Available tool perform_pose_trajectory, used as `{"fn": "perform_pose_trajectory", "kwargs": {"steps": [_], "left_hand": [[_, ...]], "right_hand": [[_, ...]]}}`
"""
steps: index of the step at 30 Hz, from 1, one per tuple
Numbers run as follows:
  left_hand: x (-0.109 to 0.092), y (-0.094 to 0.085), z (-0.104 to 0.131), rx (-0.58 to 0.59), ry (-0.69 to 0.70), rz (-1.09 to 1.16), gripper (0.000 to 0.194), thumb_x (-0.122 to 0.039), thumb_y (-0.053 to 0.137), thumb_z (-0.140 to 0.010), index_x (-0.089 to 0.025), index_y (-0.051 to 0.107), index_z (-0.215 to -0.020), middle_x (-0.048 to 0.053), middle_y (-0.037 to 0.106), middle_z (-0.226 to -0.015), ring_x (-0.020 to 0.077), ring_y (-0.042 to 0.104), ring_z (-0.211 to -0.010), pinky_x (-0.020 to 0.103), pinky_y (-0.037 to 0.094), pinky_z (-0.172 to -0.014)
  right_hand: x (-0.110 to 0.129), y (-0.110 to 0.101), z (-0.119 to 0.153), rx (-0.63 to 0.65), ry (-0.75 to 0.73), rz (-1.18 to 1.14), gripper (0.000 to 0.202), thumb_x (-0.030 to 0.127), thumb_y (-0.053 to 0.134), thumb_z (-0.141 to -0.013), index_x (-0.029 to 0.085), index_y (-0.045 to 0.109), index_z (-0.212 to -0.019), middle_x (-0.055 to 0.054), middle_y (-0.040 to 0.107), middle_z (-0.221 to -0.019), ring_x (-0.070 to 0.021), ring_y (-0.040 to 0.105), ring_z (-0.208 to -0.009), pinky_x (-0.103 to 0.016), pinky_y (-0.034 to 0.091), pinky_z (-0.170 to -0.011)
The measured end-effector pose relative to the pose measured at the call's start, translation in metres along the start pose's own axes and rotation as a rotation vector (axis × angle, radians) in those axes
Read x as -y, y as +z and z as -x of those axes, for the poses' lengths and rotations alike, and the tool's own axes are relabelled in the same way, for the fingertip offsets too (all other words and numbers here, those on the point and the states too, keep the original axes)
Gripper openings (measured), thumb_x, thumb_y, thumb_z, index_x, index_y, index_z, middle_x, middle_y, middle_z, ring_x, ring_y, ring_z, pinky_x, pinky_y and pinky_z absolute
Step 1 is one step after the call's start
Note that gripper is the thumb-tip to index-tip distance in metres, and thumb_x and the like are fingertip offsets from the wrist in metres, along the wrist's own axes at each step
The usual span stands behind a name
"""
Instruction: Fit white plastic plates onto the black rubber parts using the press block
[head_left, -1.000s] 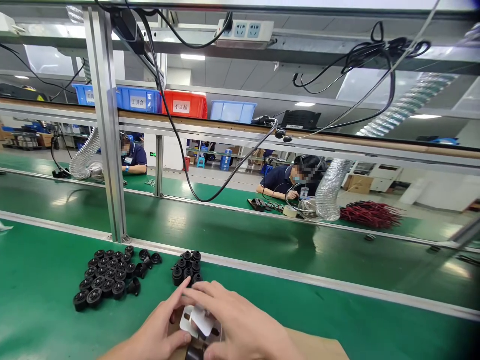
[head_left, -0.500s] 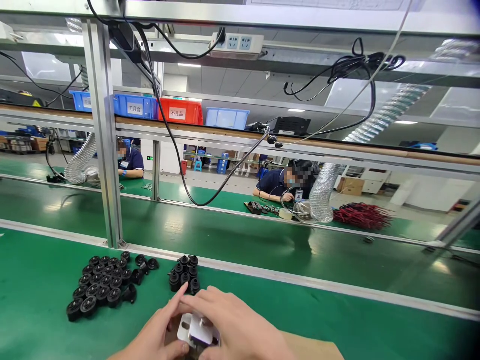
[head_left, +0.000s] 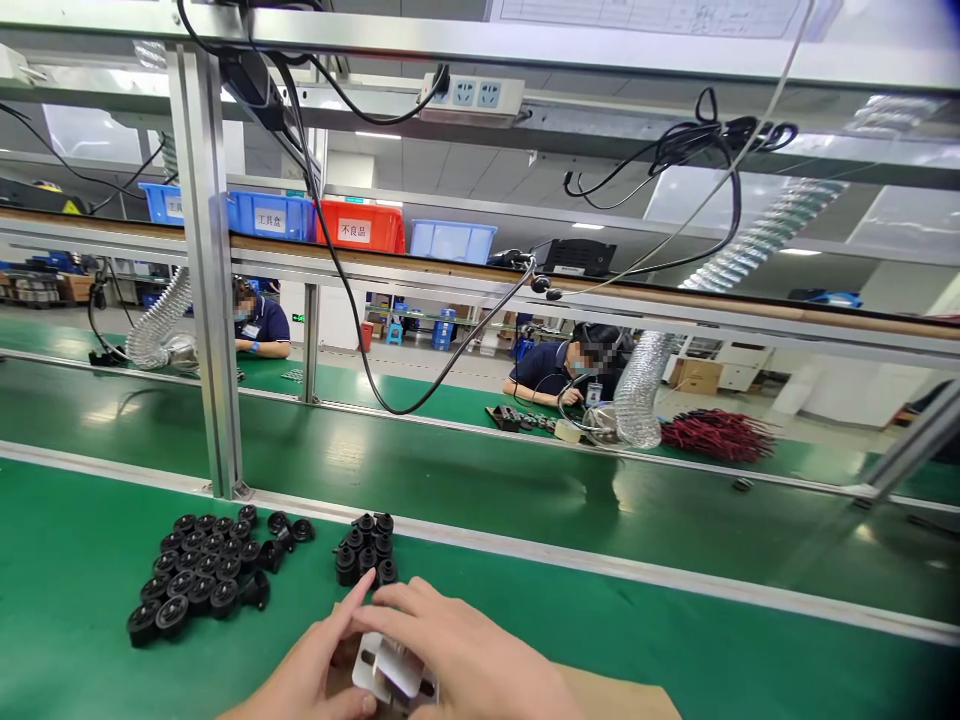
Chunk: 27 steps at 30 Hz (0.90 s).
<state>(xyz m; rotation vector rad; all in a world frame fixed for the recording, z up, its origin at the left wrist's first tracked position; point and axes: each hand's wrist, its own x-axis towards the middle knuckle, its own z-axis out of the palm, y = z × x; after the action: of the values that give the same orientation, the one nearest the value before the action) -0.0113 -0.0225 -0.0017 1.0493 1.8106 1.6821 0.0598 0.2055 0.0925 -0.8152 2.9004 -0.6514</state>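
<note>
At the bottom of the view, my left hand (head_left: 319,655) and my right hand (head_left: 469,645) close around a small silver-white metal bracket (head_left: 405,668) with dark slots. The left thumb presses the bracket's near left side, and the left index finger rises to meet the right fingers above it. My right hand arches over the bracket's far and right sides. Its lower part is hidden by my fingers and the frame edge. Just beyond my fingertips stands a cluster of small black stepped plastic parts (head_left: 366,548).
Round black parts (head_left: 199,572) lie grouped on the green bench (head_left: 67,540) at left. Brown cardboard (head_left: 622,692) lies under my right wrist. A metal post (head_left: 206,270) rises from the bench's back rail. Cables (head_left: 360,350) hang ahead. Two co-workers sit beyond.
The bracket has tilted slightly between my hands, while both hands keep their hold. My view has shifted a little; the black parts lie as before.
</note>
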Motion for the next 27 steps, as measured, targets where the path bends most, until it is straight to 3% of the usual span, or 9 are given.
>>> {"fn": "perform_pose_trajectory", "kwargs": {"steps": [3, 5, 8, 11, 15, 18, 22, 25, 27], "left_hand": [[0.002, 0.0, -0.001, -0.003, 0.028, 0.011, 0.112, -0.021, 0.076, -0.083, -0.032, 0.01, -0.173, 0.011, 0.066, -0.143, 0.0336, 0.063, -0.13, 0.044, 0.048, -0.112], [0.004, 0.0, -0.002, -0.003, 0.053, 0.022, 0.117, -0.02, 0.077, -0.082, -0.031, 0.004, -0.173, 0.012, 0.065, -0.145, 0.0327, 0.065, -0.126, 0.044, 0.048, -0.112], [0.006, 0.0, -0.002, 0.017, 0.052, 0.06, 0.118, -0.025, 0.077, -0.086, -0.031, -0.003, -0.172, 0.012, 0.066, -0.143, 0.0314, 0.067, -0.121, 0.044, 0.05, -0.11], [0.008, 0.0, -0.002, 0.027, 0.066, 0.051, 0.119, -0.021, 0.08, -0.083, -0.035, 0.002, -0.172, 0.01, 0.067, -0.142, 0.0317, 0.067, -0.124, 0.044, 0.049, -0.111], [0.013, 0.0, -0.002, 0.033, 0.07, 0.091, 0.119, -0.019, 0.08, -0.082, -0.039, 0.004, -0.172, 0.01, 0.066, -0.144, 0.0324, 0.067, -0.125, 0.046, 0.05, -0.11], [0.019, -0.001, -0.002, 0.016, 0.102, 0.043, 0.12, -0.023, 0.083, -0.081, -0.038, 0.007, -0.172, 0.009, 0.068, -0.142, 0.0336, 0.064, -0.13, 0.049, 0.044, -0.117], [0.026, -0.003, -0.004, 0.009, 0.138, -0.003, 0.117, -0.033, 0.083, -0.084, -0.038, 0.005, -0.172, 0.01, 0.068, -0.142, 0.0341, 0.065, -0.127, 0.051, 0.045, -0.116], [0.028, -0.005, -0.006, 0.028, 0.17, -0.048, 0.118, -0.037, 0.084, -0.085, -0.038, 0.004, -0.172, 0.011, 0.068, -0.142, 0.0353, 0.064, -0.13, 0.052, 0.041, -0.119], [0.028, -0.005, -0.007, 0.034, 0.177, -0.028, 0.117, -0.043, 0.083, -0.086, -0.036, 0.004, -0.172, 0.012, 0.068, -0.143, 0.0364, 0.063, -0.131, 0.052, 0.042, -0.119]], "right_hand": [[0.0, -0.002, 0.001, 0.0, 0.094, 0.035, 0.075, 0.04, 0.093, -0.074, 0.037, 0.058, -0.139, 0.001, 0.067, -0.11, -0.0281, 0.061, -0.1, -0.035, 0.044, -0.082], [-0.001, -0.002, 0.002, -0.006, 0.103, 0.041, 0.078, 0.046, 0.094, -0.073, 0.034, 0.057, -0.141, -0.001, 0.066, -0.111, -0.0291, 0.061, -0.101, -0.035, 0.044, -0.082], [-0.002, -0.002, 0.003, 0.014, 0.014, -0.023, 0.08, 0.038, 0.093, -0.076, 0.043, 0.053, -0.145, 0.002, 0.065, -0.114, -0.0268, 0.061, -0.106, -0.032, 0.043, -0.081], [-0.002, -0.002, 0.003, 0.012, 0.132, 0.028, 0.076, 0.044, 0.097, -0.07, 0.036, 0.06, -0.136, 0.001, 0.064, -0.103, -0.0284, 0.062, -0.095, -0.034, 0.042, -0.079], [-0.002, -0.002, 0.004, 0.016, 0.083, 0.021, 0.078, 0.04, 0.097, -0.071, 0.041, 0.057, -0.139, 0.002, 0.064, -0.107, -0.0285, 0.061, -0.1, -0.034, 0.042, -0.08], [0.0, -0.002, 0.004, 0.024, 0.173, 0.118, 0.073, 0.049, 0.098, -0.07, 0.033, 0.061, -0.131, -0.002, 0.064, -0.105, -0.0307, 0.061, -0.096, -0.036, 0.043, -0.079], [0.004, -0.001, 0.001, 0.009, 0.108, 0.133, 0.065, 0.046, 0.091, -0.079, 0.035, 0.059, -0.135, -0.001, 0.065, -0.107, -0.0298, 0.062, -0.099, -0.034, 0.042, -0.076], [0.004, 0.001, -0.001, 0.054, 0.23, 0.223, 0.066, 0.057, 0.093, -0.073, 0.026, 0.064, -0.123, -0.003, 0.064, -0.098, -0.0311, 0.062, -0.09, -0.036, 0.042, -0.074], [0.003, 0.001, 0.0, 0.017, 0.169, 0.19, 0.067, 0.051, 0.094, -0.074, 0.03, 0.062, -0.129, -0.003, 0.064, -0.105, -0.0304, 0.062, -0.096, -0.034, 0.042, -0.074]]}}
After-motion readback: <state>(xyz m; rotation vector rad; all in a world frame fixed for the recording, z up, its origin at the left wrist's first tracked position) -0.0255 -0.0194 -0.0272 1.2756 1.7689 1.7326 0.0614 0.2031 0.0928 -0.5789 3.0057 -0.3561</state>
